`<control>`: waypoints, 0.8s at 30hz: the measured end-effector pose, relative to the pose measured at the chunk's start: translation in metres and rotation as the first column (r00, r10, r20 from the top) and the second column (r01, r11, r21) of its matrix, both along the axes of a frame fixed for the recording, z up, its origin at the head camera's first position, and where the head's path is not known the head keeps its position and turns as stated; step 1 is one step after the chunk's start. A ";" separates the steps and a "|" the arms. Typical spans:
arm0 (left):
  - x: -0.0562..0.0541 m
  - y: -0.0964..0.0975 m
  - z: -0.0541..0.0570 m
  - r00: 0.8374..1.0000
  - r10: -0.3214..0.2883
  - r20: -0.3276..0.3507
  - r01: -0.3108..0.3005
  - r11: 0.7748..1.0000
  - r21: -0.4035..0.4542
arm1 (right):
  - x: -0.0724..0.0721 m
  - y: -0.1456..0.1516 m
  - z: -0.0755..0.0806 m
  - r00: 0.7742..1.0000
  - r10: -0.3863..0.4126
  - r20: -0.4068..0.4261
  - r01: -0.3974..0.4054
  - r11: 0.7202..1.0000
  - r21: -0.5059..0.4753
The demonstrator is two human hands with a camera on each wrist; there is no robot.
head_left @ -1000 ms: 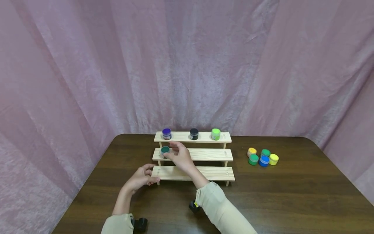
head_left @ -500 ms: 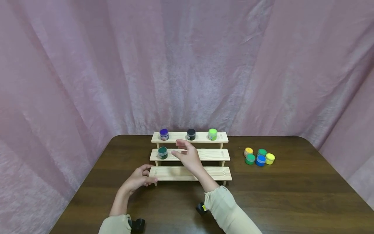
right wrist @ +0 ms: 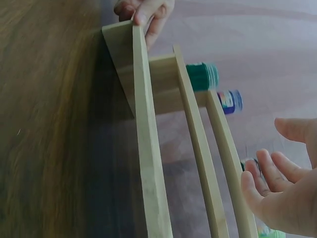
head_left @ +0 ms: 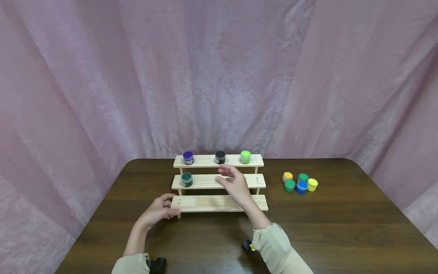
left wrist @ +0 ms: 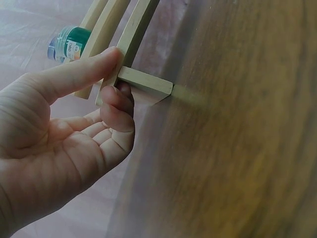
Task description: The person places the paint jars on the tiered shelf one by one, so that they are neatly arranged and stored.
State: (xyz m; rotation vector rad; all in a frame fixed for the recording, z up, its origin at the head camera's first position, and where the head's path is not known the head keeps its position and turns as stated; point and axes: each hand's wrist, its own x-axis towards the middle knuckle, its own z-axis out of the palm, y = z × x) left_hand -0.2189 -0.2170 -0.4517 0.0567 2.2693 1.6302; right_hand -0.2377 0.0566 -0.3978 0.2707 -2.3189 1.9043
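My left hand (head_left: 158,210) pinches the left end of the bottom step of a three-tier wooden display rack (head_left: 219,203), thumb on top and fingers below, as the left wrist view shows up close. Over the middle step hovers my right hand (head_left: 237,185), fingers spread and relaxed with nothing in them. A dark green paint jar (head_left: 186,179) stands at the left of the middle step. Along the top step are a purple jar (head_left: 188,158), a black jar (head_left: 220,157) and a light green jar (head_left: 245,157).
To the right of the rack, several jars stand clustered on the brown table (head_left: 342,224): an orange one (head_left: 287,177), a blue one (head_left: 301,187), a yellow one (head_left: 312,185) and two green, the nearer green jar (head_left: 289,185) in front. A pink curtain (head_left: 219,76) hangs behind.
My right hand has let go of the dark green jar on the middle step and moved off to the right. The left hand keeps its grip on the rack.
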 end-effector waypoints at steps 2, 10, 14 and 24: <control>0.000 -0.001 0.000 1.000 0.000 0.000 0.000 1.000 0.008 | 0.001 0.005 -0.001 1.000 -0.004 -0.003 0.004 1.000 -0.002; 0.000 -0.001 0.001 1.000 -0.013 0.004 0.012 1.000 0.018 | 0.004 0.028 -0.001 0.999 -0.044 0.006 0.044 0.999 -0.023; 0.000 -0.001 0.001 1.000 -0.009 0.011 0.009 1.000 0.015 | 0.008 0.040 -0.002 0.998 -0.058 0.014 0.059 0.998 -0.029; 0.000 -0.001 0.001 1.000 -0.022 0.009 0.021 0.999 0.025 | 0.013 0.077 -0.003 0.989 -0.131 0.062 0.130 0.991 0.022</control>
